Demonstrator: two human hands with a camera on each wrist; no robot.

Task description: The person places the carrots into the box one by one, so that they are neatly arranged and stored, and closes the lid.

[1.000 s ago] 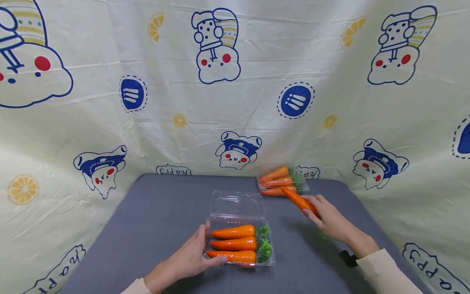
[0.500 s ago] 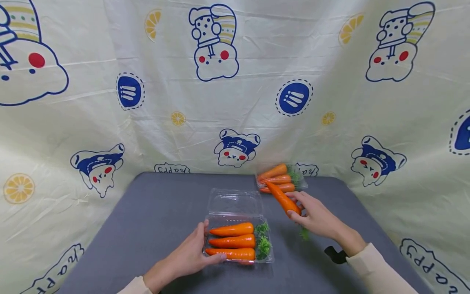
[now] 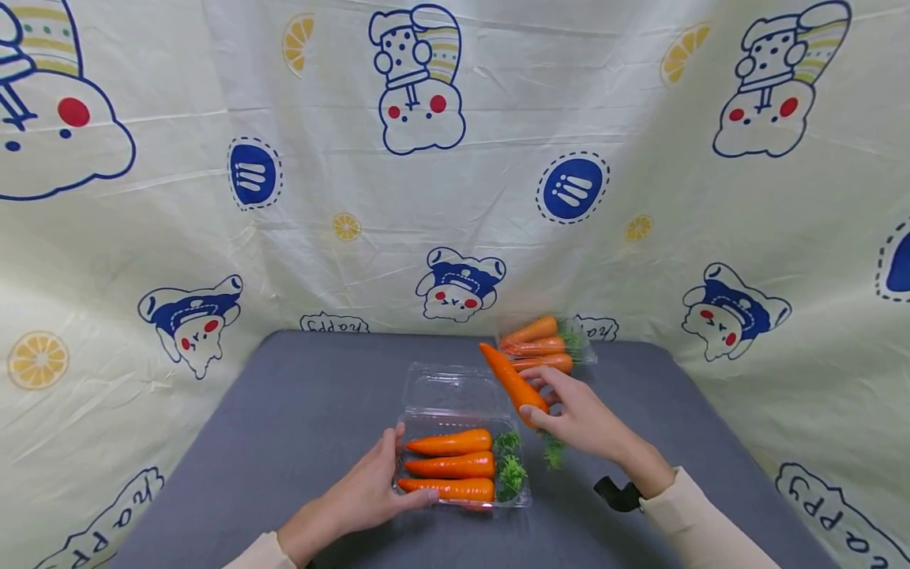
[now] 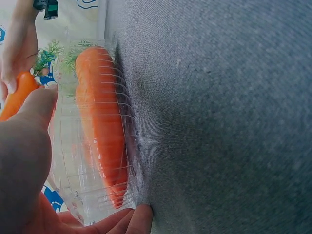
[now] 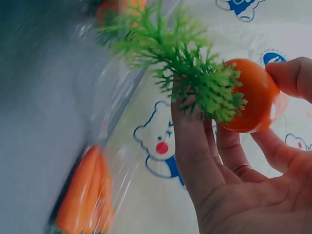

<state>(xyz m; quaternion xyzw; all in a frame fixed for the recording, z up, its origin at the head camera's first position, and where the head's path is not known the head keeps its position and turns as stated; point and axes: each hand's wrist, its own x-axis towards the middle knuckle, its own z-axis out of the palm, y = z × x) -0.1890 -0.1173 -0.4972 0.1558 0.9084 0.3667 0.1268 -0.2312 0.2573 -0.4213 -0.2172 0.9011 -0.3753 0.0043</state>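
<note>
A clear plastic clamshell box (image 3: 524, 499) lies on the table with its lid (image 3: 455, 389) folded back. Inside, several orange carrots (image 3: 449, 466) lie with points to the left and green tops (image 3: 510, 474) to the right. My left hand (image 3: 366, 490) grips the box's left end, thumb over the near rim and fingers round the far side. Behind and right of this box, my right hand (image 3: 579, 415) pinches another carrot (image 3: 508, 378), raised and tilted with its tip up to the left. Its leafy green top (image 5: 195, 68) hangs toward the wrist camera.
A second clear box (image 3: 586, 356) with several carrots (image 3: 536, 346) stands at the table's back edge, right of centre. The grey cloth-covered table (image 3: 306, 403) ends against a printed curtain (image 3: 320, 158). A black wrist camera (image 3: 617, 495) sticks out under the right wrist.
My right hand has moved left with its carrot, from right of the boxes to behind the near box's right side. My left hand stays on the box.
</note>
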